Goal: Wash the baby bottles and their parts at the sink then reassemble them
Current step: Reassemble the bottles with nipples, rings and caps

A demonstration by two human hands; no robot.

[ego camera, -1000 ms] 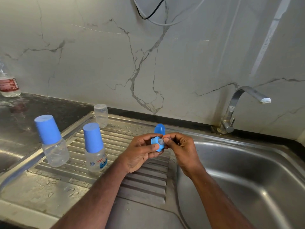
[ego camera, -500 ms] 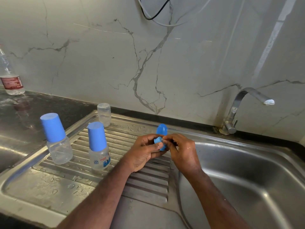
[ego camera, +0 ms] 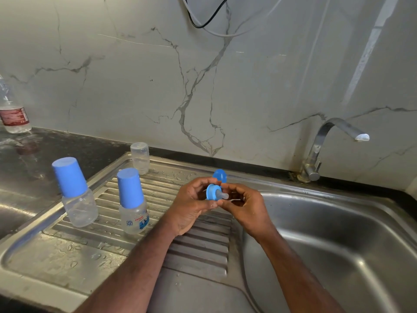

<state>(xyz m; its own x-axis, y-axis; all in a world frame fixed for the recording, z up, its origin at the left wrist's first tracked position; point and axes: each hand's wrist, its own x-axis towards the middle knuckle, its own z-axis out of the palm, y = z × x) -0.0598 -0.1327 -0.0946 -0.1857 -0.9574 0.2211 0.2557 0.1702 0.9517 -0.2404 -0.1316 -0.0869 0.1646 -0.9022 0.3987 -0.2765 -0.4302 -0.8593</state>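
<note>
Over the ribbed steel drainboard, the left hand gripped a blue plastic collar with a translucent teat; the right hand curled beside it, grip unclear. Two capped clear bottles stood toward the drainboard's left edge, an uncapped clear bottle at its far edge.

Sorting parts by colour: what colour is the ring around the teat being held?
Blue ring, clear teat; head view.

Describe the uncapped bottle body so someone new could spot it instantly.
Start at the ribbed steel draining board left of the sink basin. At its far back edge, against the marble wall, stands a small clear bottle body, upside down. Unlike the two capped bottles nearer the front, it has no blue cap.
</note>
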